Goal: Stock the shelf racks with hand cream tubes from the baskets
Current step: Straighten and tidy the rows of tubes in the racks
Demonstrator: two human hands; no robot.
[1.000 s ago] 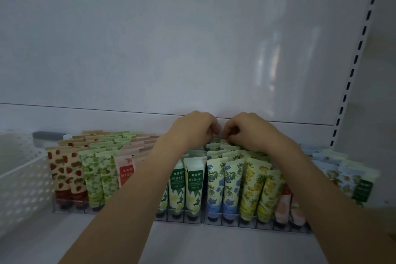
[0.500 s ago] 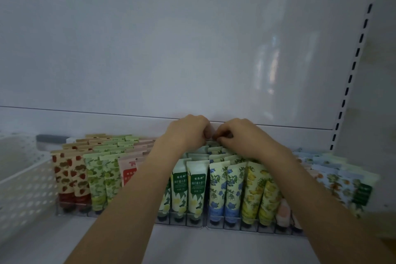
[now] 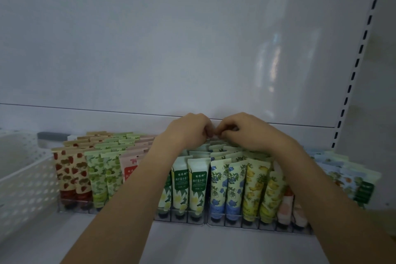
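The back panel (image 3: 192, 38) above the two hands looks like painted metal, smooth and half-glossy, with pale reflections on it right of the hands. The upright (image 3: 355, 66) far to the right of them seems matt white metal with dark punched slots. Below the fingers, the hand cream tubes (image 3: 198, 182) are soft plastic with a satin printed skin and flat crimped top ends. The racks (image 3: 216, 221) under the wrists are thin clear plastic, shiny at the edges. The basket (image 3: 23, 184) well left of the left hand is matt white plastic, perforated. The shelf (image 3: 182, 244) below the forearms is smooth and white, slightly glossy
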